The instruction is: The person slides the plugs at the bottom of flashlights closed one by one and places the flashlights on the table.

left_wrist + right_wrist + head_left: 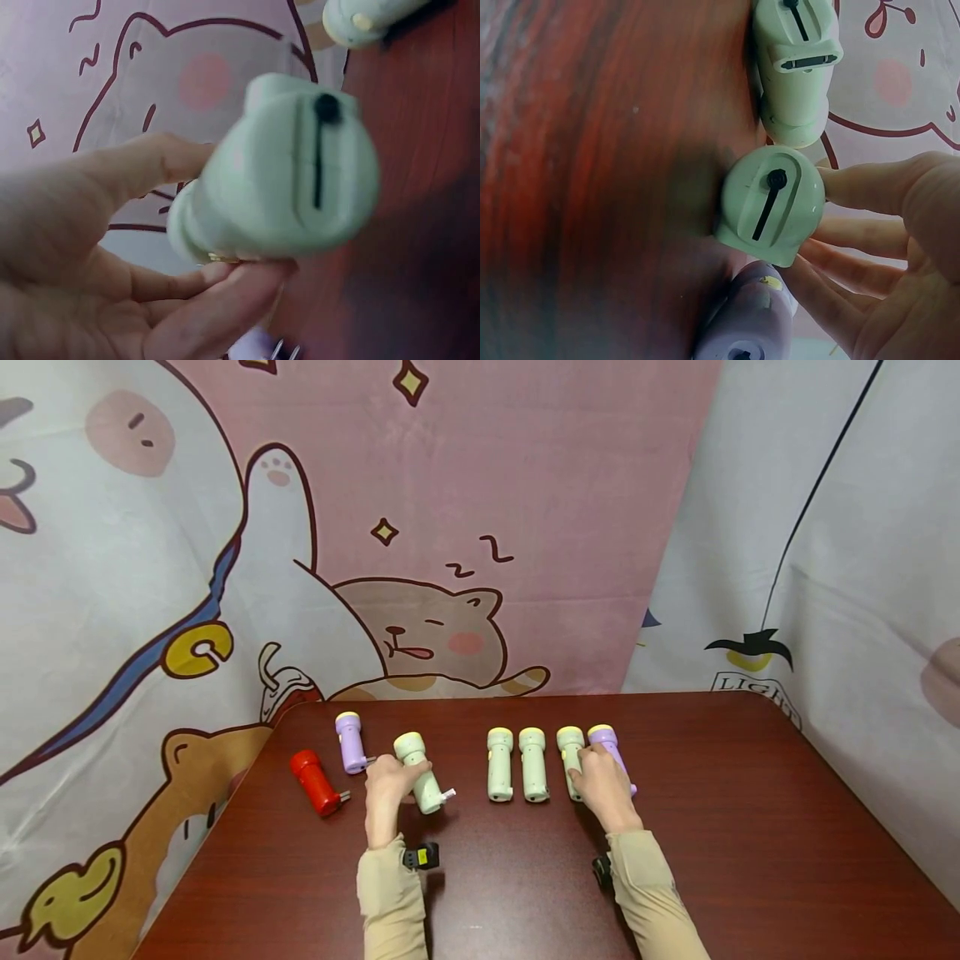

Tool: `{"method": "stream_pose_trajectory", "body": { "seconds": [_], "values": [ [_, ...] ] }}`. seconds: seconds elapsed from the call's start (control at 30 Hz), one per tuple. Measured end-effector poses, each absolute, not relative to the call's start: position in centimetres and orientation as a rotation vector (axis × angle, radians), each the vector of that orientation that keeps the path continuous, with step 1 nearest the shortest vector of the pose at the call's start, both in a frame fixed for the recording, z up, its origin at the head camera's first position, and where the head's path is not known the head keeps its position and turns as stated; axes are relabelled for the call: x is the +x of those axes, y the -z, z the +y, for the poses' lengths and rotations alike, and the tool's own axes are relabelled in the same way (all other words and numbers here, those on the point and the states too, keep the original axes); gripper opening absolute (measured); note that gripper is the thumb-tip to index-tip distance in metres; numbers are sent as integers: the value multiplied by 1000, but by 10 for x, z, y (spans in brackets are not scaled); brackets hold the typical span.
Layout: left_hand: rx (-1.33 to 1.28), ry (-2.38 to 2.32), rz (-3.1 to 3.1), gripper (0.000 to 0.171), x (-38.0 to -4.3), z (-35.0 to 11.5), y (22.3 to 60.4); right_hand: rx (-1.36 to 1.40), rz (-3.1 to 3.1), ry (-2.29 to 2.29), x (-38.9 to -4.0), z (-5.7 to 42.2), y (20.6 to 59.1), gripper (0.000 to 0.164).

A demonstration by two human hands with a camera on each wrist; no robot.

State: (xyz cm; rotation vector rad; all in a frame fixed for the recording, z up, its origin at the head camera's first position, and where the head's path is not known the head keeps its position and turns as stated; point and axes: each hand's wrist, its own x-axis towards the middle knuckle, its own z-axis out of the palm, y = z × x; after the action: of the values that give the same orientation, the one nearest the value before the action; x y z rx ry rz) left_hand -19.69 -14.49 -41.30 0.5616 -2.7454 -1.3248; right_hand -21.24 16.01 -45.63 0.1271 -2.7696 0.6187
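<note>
My left hand (pixel 390 785) holds a pale green flashlight (pixel 427 789) between thumb and fingers. A small pale piece sticks out near its tail in the head view; its slotted end (pixel 311 165) faces the left wrist camera. With thumb and fingers on its two sides, my right hand (pixel 606 781) grips another pale green flashlight (pixel 772 206), which stands in line with others on the table. A purple flashlight (pixel 604 737) lies just right of it, partly hidden by that hand. Beside my left hand is a second purple flashlight (pixel 350 743) with metal prongs folded out.
Two more pale green flashlights, one on the left (pixel 499 764) and one on the right (pixel 533 764), lie side by side between my hands. At the far left is a red flashlight (pixel 316 783), prongs out. The brown table (pixel 750 827) ends at a cartoon-print cloth (pixel 570 527) behind.
</note>
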Motion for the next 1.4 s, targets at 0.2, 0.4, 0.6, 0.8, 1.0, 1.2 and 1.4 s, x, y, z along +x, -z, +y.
{"method": "stream_pose_trajectory", "body": {
  "seconds": [0.2, 0.4, 0.6, 0.8, 1.0, 1.2, 1.4],
  "values": [
    [496, 1491, -2593, 31, -199, -135, 416, 126, -2771, -640, -212, 160, 456, 27],
    [462, 1528, -2538, 33, -204, -125, 416, 135, -2727, -644, -211, 157, 454, 25],
    [422, 1641, -2422, 31, -206, -116, 416, 136, -2673, -688, -211, 151, 452, 32],
    [405, 1797, -2338, 32, -208, -108, 415, 174, -2618, -705, -212, 143, 451, 33],
    [401, 1922, -2259, 31, -210, -102, 417, 240, -2595, -682, -210, 134, 450, 33],
    [417, 2039, -2182, 27, -212, -96, 417, 310, -2627, -726, -208, 126, 446, 34],
    [448, 2155, -2134, 31, -215, -91, 413, 422, -2637, -767, -203, 115, 441, 34]
  ]
}}
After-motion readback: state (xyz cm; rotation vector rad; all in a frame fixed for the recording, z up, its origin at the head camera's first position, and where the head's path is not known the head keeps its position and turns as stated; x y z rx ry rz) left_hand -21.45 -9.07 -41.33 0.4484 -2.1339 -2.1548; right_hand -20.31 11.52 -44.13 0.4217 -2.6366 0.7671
